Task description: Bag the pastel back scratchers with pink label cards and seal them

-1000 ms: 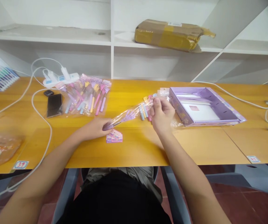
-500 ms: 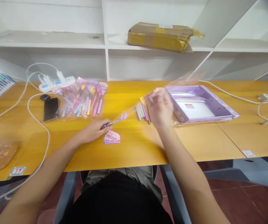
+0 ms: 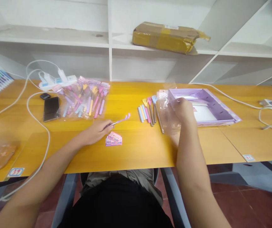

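My left hand (image 3: 100, 130) is closed around a purple back scratcher (image 3: 121, 120), its claw-shaped head pointing right. Just below it on the table lies a fanned stack of small pink and purple cards (image 3: 114, 139). My right hand (image 3: 184, 109) is over the near left side of the purple box (image 3: 221, 107), beside some clear plastic bags (image 3: 169, 109); its fingers are hidden and blurred. Between the hands are several back scratcher rods (image 3: 153, 109) with yellow, pink and blue heads, next to loose coloured handles (image 3: 142, 113).
Bagged back scratchers (image 3: 88, 99) lie at the back left, near a black phone (image 3: 51, 109) and a power strip (image 3: 57, 83). White cables (image 3: 47, 139) cross the left side. A taped cardboard parcel (image 3: 165, 37) rests on the shelf above.
My right hand has moved right, from above the rods to the bags and box, uncovering the rods' heads. My left hand stays nearly in place, still holding the purple back scratcher.
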